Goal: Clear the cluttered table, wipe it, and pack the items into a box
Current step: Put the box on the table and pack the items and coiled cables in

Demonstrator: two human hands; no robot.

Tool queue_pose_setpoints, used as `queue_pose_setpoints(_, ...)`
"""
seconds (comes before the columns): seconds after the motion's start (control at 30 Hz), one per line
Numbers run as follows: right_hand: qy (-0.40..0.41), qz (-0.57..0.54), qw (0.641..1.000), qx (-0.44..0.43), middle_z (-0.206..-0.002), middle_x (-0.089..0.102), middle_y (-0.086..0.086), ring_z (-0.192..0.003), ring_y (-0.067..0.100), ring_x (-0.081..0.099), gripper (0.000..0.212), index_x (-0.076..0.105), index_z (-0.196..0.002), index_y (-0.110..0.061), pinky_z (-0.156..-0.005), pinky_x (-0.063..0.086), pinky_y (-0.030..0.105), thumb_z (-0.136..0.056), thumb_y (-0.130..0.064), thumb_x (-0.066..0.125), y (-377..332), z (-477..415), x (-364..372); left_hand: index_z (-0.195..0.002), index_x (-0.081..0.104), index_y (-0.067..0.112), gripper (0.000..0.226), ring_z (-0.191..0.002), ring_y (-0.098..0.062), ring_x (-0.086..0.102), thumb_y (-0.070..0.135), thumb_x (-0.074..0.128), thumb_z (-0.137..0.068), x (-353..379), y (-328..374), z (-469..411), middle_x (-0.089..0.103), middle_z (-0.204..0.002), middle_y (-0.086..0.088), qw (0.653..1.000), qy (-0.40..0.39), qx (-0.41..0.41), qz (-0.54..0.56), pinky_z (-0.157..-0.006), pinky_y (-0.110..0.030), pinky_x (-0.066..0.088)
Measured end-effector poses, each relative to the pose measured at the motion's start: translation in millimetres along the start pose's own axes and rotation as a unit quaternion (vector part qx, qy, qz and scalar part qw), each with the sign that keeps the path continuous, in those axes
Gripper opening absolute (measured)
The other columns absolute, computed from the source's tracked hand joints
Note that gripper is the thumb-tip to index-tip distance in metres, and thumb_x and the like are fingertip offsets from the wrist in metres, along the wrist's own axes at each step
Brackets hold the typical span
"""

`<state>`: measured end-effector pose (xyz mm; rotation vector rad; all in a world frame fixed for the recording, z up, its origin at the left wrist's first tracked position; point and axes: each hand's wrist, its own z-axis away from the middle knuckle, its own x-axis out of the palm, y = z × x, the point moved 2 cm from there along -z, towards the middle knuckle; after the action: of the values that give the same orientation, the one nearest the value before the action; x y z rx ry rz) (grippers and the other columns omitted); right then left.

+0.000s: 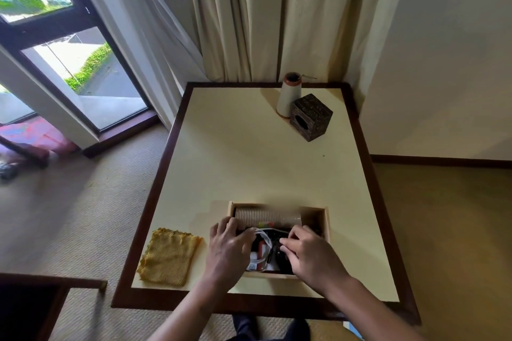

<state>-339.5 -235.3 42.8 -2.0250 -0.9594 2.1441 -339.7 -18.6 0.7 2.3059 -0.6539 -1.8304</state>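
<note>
A shallow wooden box (323, 216) sits near the front edge of the cream table (249, 163). Inside lie a stack of ribbed paper cups (266, 216) on its side, a coiled white cable (263, 241) and dark and red items I cannot identify. My left hand (228, 246) rests over the box's left side, fingers curled down onto the contents. My right hand (307, 252) reaches into the box from the right, fingers bent on the dark items beside the cable. Whether either hand grips anything is hidden. A yellow knitted cloth (169, 256) lies flat left of the box.
A white vase (288, 97) and a dark carved tissue box (311, 116) stand at the table's far right. Curtains hang behind. A glass door is at the left, carpet surrounds the table, and a dark chair (30, 310) is at the lower left.
</note>
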Motion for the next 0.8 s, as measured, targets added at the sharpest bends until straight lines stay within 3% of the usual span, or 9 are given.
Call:
queue_pose_setpoints(0.13, 0.008, -0.03, 0.999, 0.019, -0.091, 0.063, -0.003, -0.089, 0.015, 0.062, 0.015, 0.08, -0.104, -0.016, -0.075, 0.053, 0.025, -0.093, -0.023, 0.071, 3, 1, 6, -0.11, 0.075, 0.026, 0.024, -0.11, -0.024, 0.053, 0.037, 0.06, -0.095, -5, 2, -1, 0.057, -0.117, 0.0, 0.999, -0.008, -0.027, 0.031, -0.088, -0.039, 0.048)
queue_pose_setpoints(0.27, 0.154, -0.076, 0.981, 0.094, -0.11, 0.062, -0.006, -0.106, 0.011, 0.054, 0.018, 0.074, -0.114, -0.02, -0.093, 0.047, 0.026, -0.098, -0.02, 0.065, 19, 11, -13, -0.138, 0.055, 0.027, 0.036, -0.121, -0.016, 0.047, 0.039, 0.052, -0.104, -12, 0, 6, 0.046, -0.134, 0.002, 0.972, -0.011, -0.184, 0.146, -0.098, -0.039, 0.05)
queue_pose_setpoints(0.37, 0.187, -0.196, 0.925, 0.266, -0.135, 0.055, -0.005, -0.129, 0.012, 0.048, 0.031, 0.06, -0.134, -0.024, -0.108, 0.045, 0.036, -0.104, -0.027, 0.054, 42, 25, -8, -0.146, 0.051, 0.028, 0.04, -0.122, -0.013, 0.055, 0.039, 0.049, -0.107, -11, -9, 14, 0.053, -0.138, 0.003, 0.895, -0.016, -0.321, 0.311, -0.099, -0.036, 0.051)
queue_pose_setpoints(0.43, 0.152, -0.334, 0.865, 0.342, -0.148, 0.049, -0.006, -0.139, 0.015, 0.045, 0.036, 0.05, -0.143, -0.028, -0.11, 0.043, 0.033, -0.107, -0.031, 0.047, 50, 35, 2, -0.145, 0.056, 0.026, 0.037, -0.128, -0.013, 0.059, 0.034, 0.045, -0.11, -10, -9, 18, 0.063, -0.139, 0.002, 0.84, -0.015, -0.348, 0.415, -0.104, -0.033, 0.051)
queue_pose_setpoints(0.5, 0.13, -0.475, 0.793, 0.358, -0.149, 0.052, -0.006, -0.138, 0.01, 0.049, 0.039, 0.045, -0.148, -0.027, -0.098, 0.046, 0.015, -0.11, -0.029, 0.039, 45, 43, 8, -0.149, 0.054, 0.022, 0.04, -0.135, -0.012, 0.055, 0.029, 0.042, -0.111, -9, -4, 20, 0.061, -0.145, 0.001, 0.802, -0.019, -0.368, 0.47, -0.115, -0.036, 0.044)
queue_pose_setpoints(0.57, 0.111, -0.548, 0.752, 0.349, -0.133, 0.061, -0.012, -0.117, -0.006, 0.062, 0.037, 0.045, -0.145, -0.027, -0.079, 0.051, 0.007, -0.111, -0.026, 0.03, 32, 46, 4, -0.152, 0.05, 0.02, 0.043, -0.139, -0.015, 0.051, 0.031, 0.042, -0.111, -5, -4, 22, 0.057, -0.149, 0.001, 0.773, -0.021, -0.401, 0.49, -0.12, -0.04, 0.037)
queue_pose_setpoints(0.67, 0.108, -0.603, 0.72, 0.324, -0.124, 0.061, -0.017, -0.097, -0.018, 0.064, 0.036, 0.046, -0.139, -0.032, -0.071, 0.052, 0.006, -0.111, -0.029, 0.024, 22, 49, 6, -0.149, 0.053, 0.022, 0.042, -0.138, -0.019, 0.053, 0.033, 0.046, -0.109, 1, -6, 24, 0.06, -0.147, -0.002, 0.741, -0.017, -0.427, 0.518, -0.121, -0.048, 0.036)
queue_pose_setpoints(0.73, 0.118, -0.61, 0.714, 0.323, -0.14, 0.052, -0.018, -0.103, -0.025, 0.057, 0.04, 0.038, -0.148, -0.035, -0.077, 0.049, 0.003, -0.111, -0.035, 0.025, 28, 50, 11, -0.149, 0.054, 0.021, 0.042, -0.138, -0.02, 0.055, 0.03, 0.046, -0.109, -1, -3, 22, 0.062, -0.146, -0.003, 0.736, -0.017, -0.421, 0.53, -0.12, -0.049, 0.038)
queue_pose_setpoints(0.8, 0.126, -0.6, 0.724, 0.315, -0.149, 0.043, -0.024, -0.123, -0.02, 0.048, 0.042, 0.034, -0.149, -0.048, -0.097, 0.047, 0.012, -0.107, -0.051, 0.032, 34, 49, 8, -0.151, 0.052, 0.019, 0.042, -0.138, -0.02, 0.055, 0.027, 0.044, -0.11, -7, 0, 15, 0.061, -0.146, -0.003, 0.741, -0.008, -0.403, 0.537, -0.119, -0.042, 0.04)
